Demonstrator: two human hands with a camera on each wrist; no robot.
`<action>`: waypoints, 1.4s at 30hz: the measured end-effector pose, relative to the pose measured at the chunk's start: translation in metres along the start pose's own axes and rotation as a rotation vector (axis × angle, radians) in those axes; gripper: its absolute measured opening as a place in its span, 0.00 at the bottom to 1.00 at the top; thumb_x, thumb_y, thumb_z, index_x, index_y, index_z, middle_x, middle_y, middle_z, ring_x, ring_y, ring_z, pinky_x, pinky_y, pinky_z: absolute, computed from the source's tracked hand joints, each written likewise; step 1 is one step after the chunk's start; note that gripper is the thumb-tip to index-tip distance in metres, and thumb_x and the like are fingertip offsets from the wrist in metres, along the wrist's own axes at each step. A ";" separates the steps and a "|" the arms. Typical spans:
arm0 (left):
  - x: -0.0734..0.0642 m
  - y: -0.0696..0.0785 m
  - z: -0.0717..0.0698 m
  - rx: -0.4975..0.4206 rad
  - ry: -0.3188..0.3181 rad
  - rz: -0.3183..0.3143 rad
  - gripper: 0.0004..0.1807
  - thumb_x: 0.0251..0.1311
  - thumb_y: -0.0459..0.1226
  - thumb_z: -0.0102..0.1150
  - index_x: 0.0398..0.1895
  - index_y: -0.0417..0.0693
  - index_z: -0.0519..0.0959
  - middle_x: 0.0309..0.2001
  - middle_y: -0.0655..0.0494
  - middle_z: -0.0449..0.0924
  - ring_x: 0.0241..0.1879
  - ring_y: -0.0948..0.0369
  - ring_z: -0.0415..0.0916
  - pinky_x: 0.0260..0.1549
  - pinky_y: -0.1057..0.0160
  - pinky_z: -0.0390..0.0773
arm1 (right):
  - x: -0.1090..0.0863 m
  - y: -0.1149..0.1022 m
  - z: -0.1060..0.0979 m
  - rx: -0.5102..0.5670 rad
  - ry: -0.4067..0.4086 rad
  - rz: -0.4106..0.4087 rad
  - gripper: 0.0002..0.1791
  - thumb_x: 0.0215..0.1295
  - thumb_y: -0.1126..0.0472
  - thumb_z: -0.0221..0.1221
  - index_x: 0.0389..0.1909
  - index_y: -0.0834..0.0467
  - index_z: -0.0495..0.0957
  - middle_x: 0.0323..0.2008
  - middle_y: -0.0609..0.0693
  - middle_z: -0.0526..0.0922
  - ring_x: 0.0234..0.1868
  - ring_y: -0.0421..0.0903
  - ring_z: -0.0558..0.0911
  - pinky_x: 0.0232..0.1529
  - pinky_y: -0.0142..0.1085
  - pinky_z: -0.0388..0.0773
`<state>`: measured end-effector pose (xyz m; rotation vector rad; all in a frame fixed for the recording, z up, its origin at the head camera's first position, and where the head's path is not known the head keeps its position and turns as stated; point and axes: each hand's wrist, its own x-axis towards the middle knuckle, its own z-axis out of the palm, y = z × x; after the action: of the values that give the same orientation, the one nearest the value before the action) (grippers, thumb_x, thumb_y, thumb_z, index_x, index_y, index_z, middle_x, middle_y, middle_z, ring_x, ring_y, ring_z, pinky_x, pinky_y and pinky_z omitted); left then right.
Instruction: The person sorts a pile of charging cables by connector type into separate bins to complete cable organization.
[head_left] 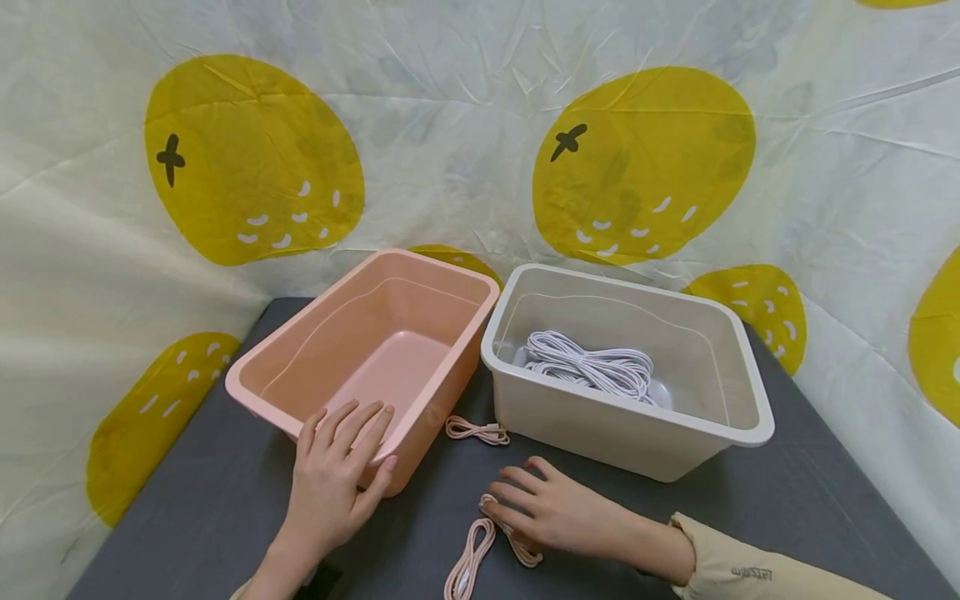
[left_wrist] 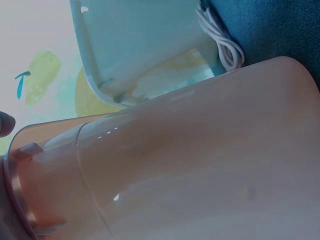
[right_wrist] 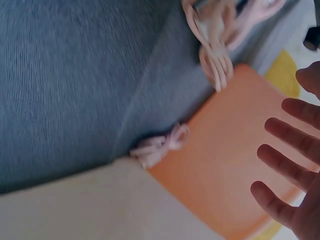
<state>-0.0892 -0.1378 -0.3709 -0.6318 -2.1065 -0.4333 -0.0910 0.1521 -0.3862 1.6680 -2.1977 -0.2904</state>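
My left hand [head_left: 333,475] rests on the near rim of a pink plastic bin [head_left: 255,350]. Its straight fingers lie over the rim and the thumb spreads toward the bin's near right corner. In the left wrist view the bin's outer wall [left_wrist: 200,165] fills most of the picture. Low over the dark table, my right hand [head_left: 558,508] overlaps a pink coiled cable [head_left: 525,552] in the head view. Its fingers [right_wrist: 287,162] are spread in the right wrist view, with nothing between them. Another pink cable bundle [head_left: 471,558] lies just left of that one.
A third pink cable bundle [head_left: 476,431] lies between the bins. At the right stands a beige bin [head_left: 600,437] holding several white cable coils [head_left: 588,367]. Dark cloth covers the table [head_left: 187,525]. A pale curtain with yellow fruit prints [head_left: 450,167] hangs behind.
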 end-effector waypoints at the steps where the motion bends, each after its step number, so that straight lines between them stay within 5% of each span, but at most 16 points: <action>1: 0.000 0.000 0.000 0.000 0.000 0.000 0.26 0.62 0.52 0.36 0.49 0.46 0.77 0.47 0.49 0.77 0.49 0.47 0.69 0.50 0.44 0.58 | 0.001 -0.002 0.002 0.003 -0.023 -0.016 0.26 0.57 0.51 0.58 0.57 0.49 0.67 0.53 0.44 0.73 0.54 0.44 0.72 0.47 0.39 0.71; 20: -0.001 0.000 -0.001 -0.002 0.000 0.000 0.26 0.62 0.53 0.36 0.48 0.46 0.77 0.47 0.49 0.77 0.49 0.47 0.69 0.50 0.44 0.57 | 0.026 -0.025 0.033 0.003 -0.097 -0.208 0.20 0.69 0.52 0.41 0.60 0.45 0.64 0.55 0.41 0.71 0.57 0.41 0.70 0.50 0.36 0.70; 42: -0.001 0.000 -0.001 -0.003 -0.010 -0.002 0.26 0.63 0.53 0.36 0.48 0.46 0.77 0.47 0.49 0.77 0.49 0.48 0.69 0.49 0.44 0.58 | 0.029 -0.030 0.046 0.055 -0.088 -0.240 0.23 0.68 0.53 0.40 0.64 0.40 0.57 0.44 0.40 0.71 0.44 0.37 0.70 0.45 0.34 0.67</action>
<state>-0.0882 -0.1381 -0.3713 -0.6344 -2.1169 -0.4353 -0.0898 0.1134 -0.4349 1.9881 -2.0844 -0.3756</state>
